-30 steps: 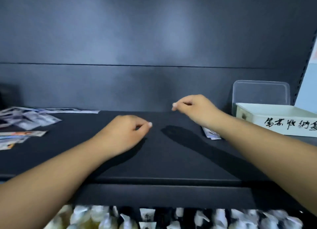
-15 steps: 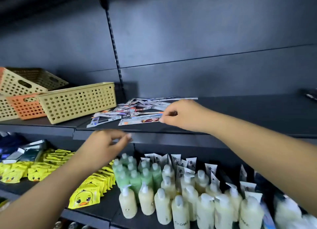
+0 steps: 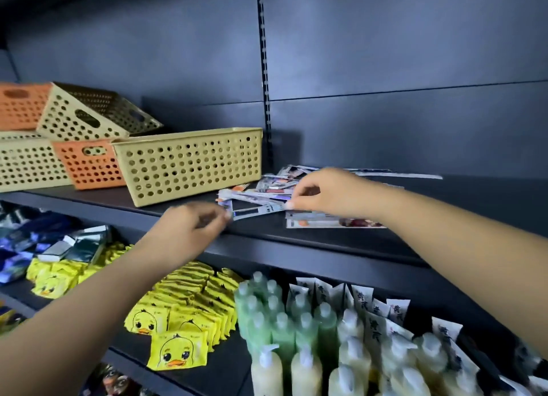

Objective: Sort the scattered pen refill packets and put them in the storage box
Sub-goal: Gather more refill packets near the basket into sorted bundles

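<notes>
Scattered pen refill packets (image 3: 277,184) lie in a loose pile on the dark upper shelf (image 3: 444,217), just right of a beige basket. My right hand (image 3: 329,194) hovers over the pile and pinches the right end of one white-and-blue packet (image 3: 258,211). My left hand (image 3: 192,226) is at the shelf's front edge, motion-blurred, its thumb and fingertips closed on that packet's left end. A few flat packets (image 3: 326,223) lie stacked under my right wrist. The storage box is out of view.
Perforated beige baskets (image 3: 189,164) and orange baskets (image 3: 89,164) crowd the shelf to the left. A slotted upright (image 3: 264,69) runs up the back wall. The lower shelf holds pump bottles (image 3: 296,336), yellow duck packets (image 3: 175,351) and white tubes (image 3: 370,306).
The view swung left, away from the white storage box and onto the packet pile. My left hand rose from below the shelf edge to the packet's left end. My right hand stays on the pile.
</notes>
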{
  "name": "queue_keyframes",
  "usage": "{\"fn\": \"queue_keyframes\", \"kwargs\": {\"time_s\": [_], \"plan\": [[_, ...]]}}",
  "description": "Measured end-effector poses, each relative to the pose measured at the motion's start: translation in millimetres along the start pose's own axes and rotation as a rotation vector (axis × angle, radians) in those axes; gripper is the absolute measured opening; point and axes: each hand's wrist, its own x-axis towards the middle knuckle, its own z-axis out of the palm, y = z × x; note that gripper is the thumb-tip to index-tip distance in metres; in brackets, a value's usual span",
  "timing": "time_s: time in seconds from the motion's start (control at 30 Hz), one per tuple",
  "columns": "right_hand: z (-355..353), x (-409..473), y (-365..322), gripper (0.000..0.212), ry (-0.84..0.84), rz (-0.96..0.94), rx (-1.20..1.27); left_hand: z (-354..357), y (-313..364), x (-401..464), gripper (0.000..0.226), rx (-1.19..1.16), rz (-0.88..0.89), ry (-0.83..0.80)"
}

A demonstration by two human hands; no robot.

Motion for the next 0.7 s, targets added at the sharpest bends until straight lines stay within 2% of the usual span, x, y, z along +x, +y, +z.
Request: {"fn": "queue_keyframes", "kwargs": {"time_s": [0.17,0.3,0.4,0.57,0.7], "plan": [[15,82,9,0.026,-0.094,-0.005,0.017,7,-41,68,0.022,-0.011,-0.048,-0.081],[32,123,18,0.05,-0.188,0.022,-0.076,18,-67,112,0.011,0.012,-0.032,-0.172],[42,134,22,0.062,-0.219,0.053,-0.106,27,-77,136,0.018,-0.012,0.011,-0.246],[53,133,31,0.058,-0.228,0.119,-0.144,32,-100,161,0.021,-0.076,0.122,-0.328],[49,140,21,0.048,-0.211,0.18,-0.211,37,-117,179,0.015,-0.116,0.088,-0.381]]}}
